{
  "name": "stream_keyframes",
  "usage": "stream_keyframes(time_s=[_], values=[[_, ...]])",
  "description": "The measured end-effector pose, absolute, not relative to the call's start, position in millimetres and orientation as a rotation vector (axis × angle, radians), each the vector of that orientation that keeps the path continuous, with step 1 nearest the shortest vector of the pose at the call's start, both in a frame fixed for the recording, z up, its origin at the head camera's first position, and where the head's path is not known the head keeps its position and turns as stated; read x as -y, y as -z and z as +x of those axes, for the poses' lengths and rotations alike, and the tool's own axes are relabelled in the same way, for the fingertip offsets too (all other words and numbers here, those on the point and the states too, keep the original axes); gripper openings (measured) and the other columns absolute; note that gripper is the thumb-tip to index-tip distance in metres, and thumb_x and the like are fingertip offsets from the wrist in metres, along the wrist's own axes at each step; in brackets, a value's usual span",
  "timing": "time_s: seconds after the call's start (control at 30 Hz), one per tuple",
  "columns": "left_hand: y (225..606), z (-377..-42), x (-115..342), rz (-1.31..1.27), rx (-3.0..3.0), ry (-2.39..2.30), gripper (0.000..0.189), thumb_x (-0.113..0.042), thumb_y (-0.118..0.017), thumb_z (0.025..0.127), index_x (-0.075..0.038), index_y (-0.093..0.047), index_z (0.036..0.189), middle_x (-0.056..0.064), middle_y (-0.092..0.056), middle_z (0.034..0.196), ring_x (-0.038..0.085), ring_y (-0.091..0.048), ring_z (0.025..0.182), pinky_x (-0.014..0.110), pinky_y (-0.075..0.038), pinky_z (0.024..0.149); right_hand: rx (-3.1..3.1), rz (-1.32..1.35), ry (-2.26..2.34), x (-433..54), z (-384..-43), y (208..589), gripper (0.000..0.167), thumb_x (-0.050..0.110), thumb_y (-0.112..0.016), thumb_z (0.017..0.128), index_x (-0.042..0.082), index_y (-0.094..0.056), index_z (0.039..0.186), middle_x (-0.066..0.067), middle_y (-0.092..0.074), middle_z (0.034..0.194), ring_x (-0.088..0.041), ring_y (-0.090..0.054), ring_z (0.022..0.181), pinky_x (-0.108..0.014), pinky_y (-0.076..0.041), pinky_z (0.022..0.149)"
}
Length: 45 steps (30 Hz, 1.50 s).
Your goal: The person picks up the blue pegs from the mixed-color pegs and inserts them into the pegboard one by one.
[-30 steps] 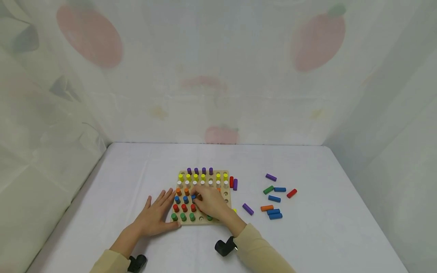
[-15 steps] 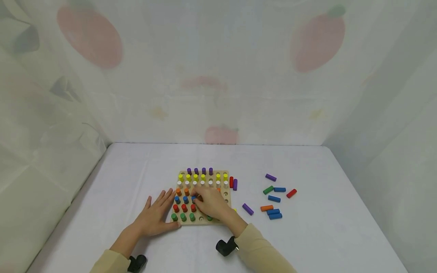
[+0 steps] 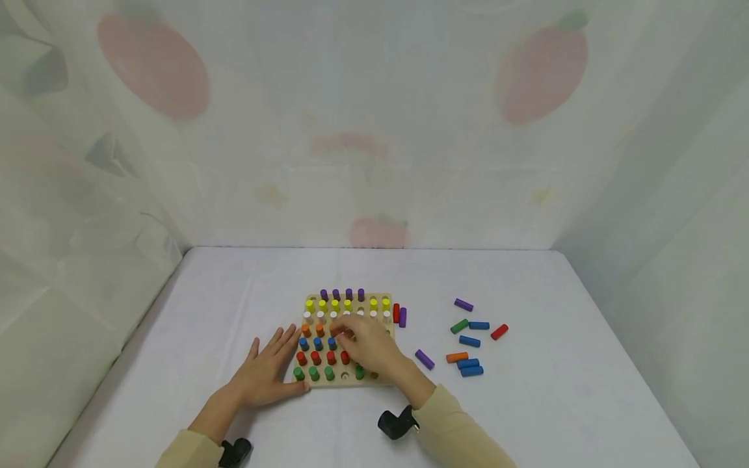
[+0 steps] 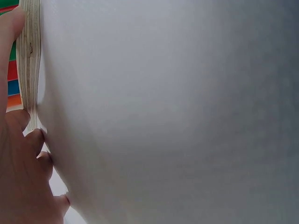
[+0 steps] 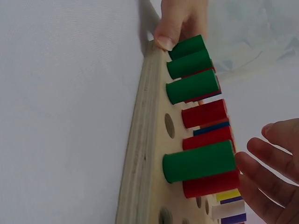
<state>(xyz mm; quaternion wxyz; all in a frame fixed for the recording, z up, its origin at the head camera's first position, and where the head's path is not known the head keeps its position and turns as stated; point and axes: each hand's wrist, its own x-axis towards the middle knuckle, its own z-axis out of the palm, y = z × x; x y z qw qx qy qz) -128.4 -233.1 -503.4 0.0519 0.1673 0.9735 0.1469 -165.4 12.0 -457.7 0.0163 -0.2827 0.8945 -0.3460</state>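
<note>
A wooden pegboard (image 3: 351,382) holds rows of coloured pegs. My left hand (image 3: 263,376) lies with its fingers spread along the board's left side, the thumb against its near left corner. In the right wrist view that thumb touches the corner beside the green pegs (image 5: 191,87). My right hand (image 3: 368,344) hovers over the middle of the board, its fingertips just above the third blue peg (image 3: 331,342). No peg shows between its relaxed fingers (image 5: 261,172) in the right wrist view. The hand hides several holes and pegs behind it.
Loose pegs lie right of the board: a purple peg (image 3: 424,359), an orange peg (image 3: 457,357), a green peg (image 3: 459,326), a red peg (image 3: 499,332) and several blue ones (image 3: 470,341). Another red peg (image 3: 396,312) lies close to the board's right edge. A white cloth covers the table (image 3: 562,390).
My right hand has let go of the third blue peg, which stands in the board, and has shifted slightly up and right. A red peg beside its row shows now. My left hand stays put.
</note>
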Motion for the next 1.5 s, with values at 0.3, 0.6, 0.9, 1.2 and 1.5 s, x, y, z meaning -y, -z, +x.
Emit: stream_keyframes(time_s=[0.3,0.6,0.9,1.2,1.5], values=[[502.6,-128.3,233.5,0.503,-2.964,-0.449,0.107,-0.077,-0.055,0.067,-0.014,-0.023,0.147,0.007,-0.022,0.153,0.035,-0.02,0.139,0.069,-0.008,0.103,-2.83,-0.874,1.095,-28.3,-160.6,447.9,0.019,0.021,-0.059,0.091,0.018,-0.064,0.109,0.009,-0.065,0.099,-0.002,-0.059,0.086,-0.014,-0.05,0.072],[502.6,-127.7,232.9,0.508,-2.967,-0.46,0.107,-0.076,-0.056,0.067,-0.015,-0.022,0.148,0.007,-0.021,0.153,0.035,-0.02,0.139,0.068,-0.008,0.103,-2.86,-0.983,1.153,-54.1,-159.1,447.5,0.019,0.015,-0.062,0.088,0.014,-0.065,0.107,0.006,-0.066,0.099,-0.004,-0.058,0.082,-0.022,-0.053,0.073],[503.4,-127.3,232.8,0.495,-2.961,-0.465,0.107,-0.076,-0.055,0.067,-0.015,-0.021,0.148,0.006,-0.02,0.153,0.034,-0.019,0.139,0.068,-0.007,0.104,-2.801,-1.133,1.22,-89.2,-159.6,456.3,0.023,0.012,-0.064,0.086,0.009,-0.062,0.109,0.001,-0.066,0.098,-0.008,-0.06,0.089,-0.028,-0.054,0.075],[506.5,-127.9,234.0,0.494,-2.962,-0.47,0.107,-0.077,-0.055,0.067,-0.016,-0.021,0.148,0.006,-0.02,0.153,0.034,-0.018,0.139,0.067,-0.006,0.104,-2.829,-1.112,1.228,-122.7,-157.3,460.2,0.028,0.01,-0.068,0.083,0.011,-0.062,0.11,-0.003,-0.065,0.103,-0.014,-0.061,0.091,-0.032,-0.054,0.075],[504.2,-127.6,233.1,0.489,-2.959,-0.46,0.107,-0.077,-0.054,0.067,-0.016,-0.021,0.148,0.006,-0.02,0.153,0.034,-0.018,0.139,0.067,-0.007,0.104,-2.868,-1.036,1.22,-159.1,-150.4,469.2,0.03,0.013,-0.07,0.081,0.014,-0.061,0.109,0.003,-0.063,0.103,-0.018,-0.061,0.092,-0.031,-0.054,0.075]])
